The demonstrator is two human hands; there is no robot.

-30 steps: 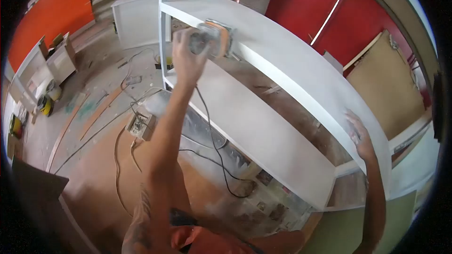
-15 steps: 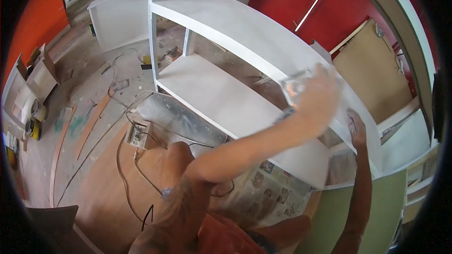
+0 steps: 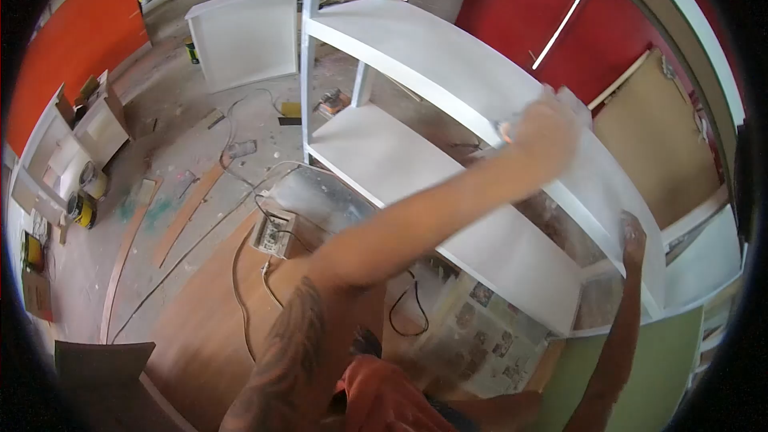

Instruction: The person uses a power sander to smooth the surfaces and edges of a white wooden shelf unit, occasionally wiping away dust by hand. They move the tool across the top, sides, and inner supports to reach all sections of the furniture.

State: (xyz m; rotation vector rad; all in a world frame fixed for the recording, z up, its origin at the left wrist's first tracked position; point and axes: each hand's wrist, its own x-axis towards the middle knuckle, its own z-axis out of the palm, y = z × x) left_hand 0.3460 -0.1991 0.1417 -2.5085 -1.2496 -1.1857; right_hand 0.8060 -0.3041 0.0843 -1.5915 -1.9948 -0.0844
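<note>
A white shelf unit (image 3: 448, 60) with curved-front boards lies across the middle and right of the view. Over its upper board, my left hand (image 3: 548, 132) is smeared by motion. The fingers look closed round a small greyish thing (image 3: 502, 130) with a hint of orange, too blurred to name. That tattooed arm stretches across the lower board (image 3: 400, 148). Farther right, my right hand (image 3: 633, 234) is at the front edge of the upper board, its fingers bent over the edge. Nothing else shows in that hand.
A power strip box (image 3: 274, 232) with cables sits on a brown board (image 3: 204, 304) at my left. Newspaper sheets (image 3: 472, 328) lie under the shelf's near end. A white panel piece (image 3: 244, 36), wood strips (image 3: 190, 212) and paint cans (image 3: 82, 208) stand or lie on the floor.
The view has turned, so the shelf and floor things appear shifted right and down. My left hand has moved over the upper board; my right hand stays at the board's edge.
</note>
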